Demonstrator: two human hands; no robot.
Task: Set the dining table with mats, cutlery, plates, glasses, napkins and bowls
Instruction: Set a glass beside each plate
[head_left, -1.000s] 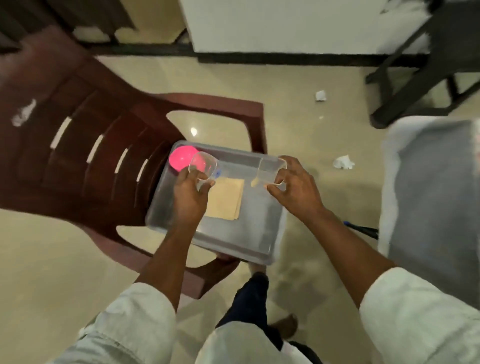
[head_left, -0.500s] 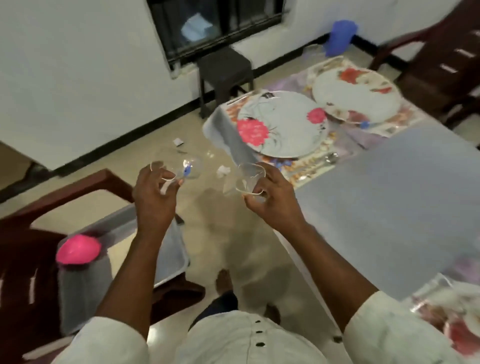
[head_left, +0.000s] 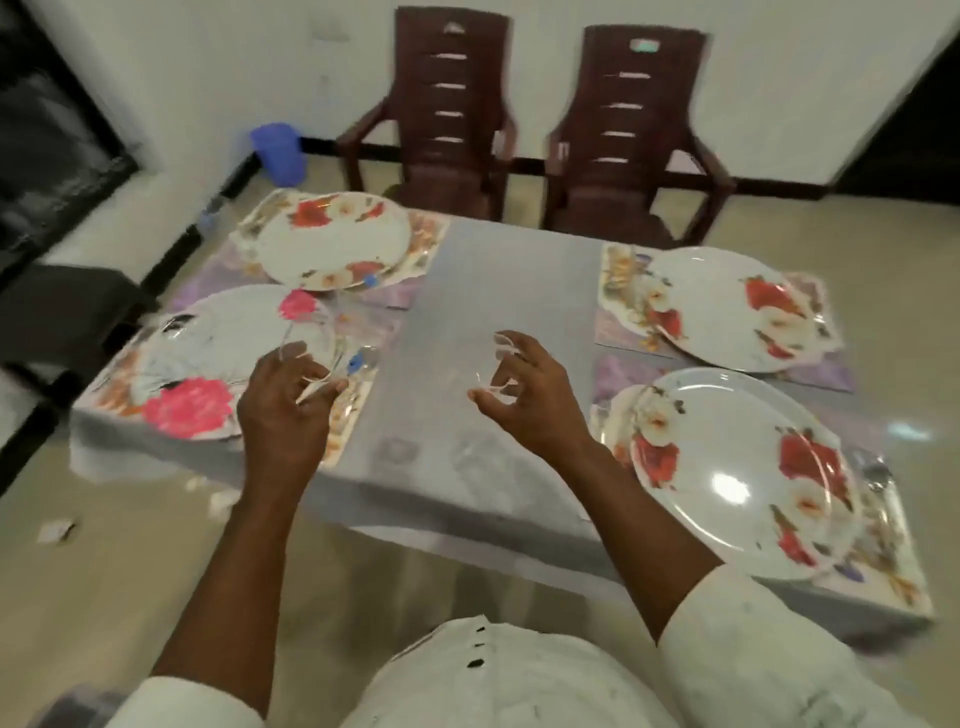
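Above the table (head_left: 498, 291), each hand's curled fingers grip an empty clear glass: left (head_left: 306, 332), right (head_left: 485, 364).

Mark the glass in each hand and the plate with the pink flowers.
Left-hand glass (head_left: 311, 343), head view: on its clear wall above the fingers.
Right-hand glass (head_left: 485, 366), head view: on its clear side.
Pink-flowered plate (head_left: 208, 358), head view: on its white centre.

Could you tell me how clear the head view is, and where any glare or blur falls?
Head view: motion blur softens everything; glare spot on the near right plate; clear glasses in the left hand and right hand barely show.
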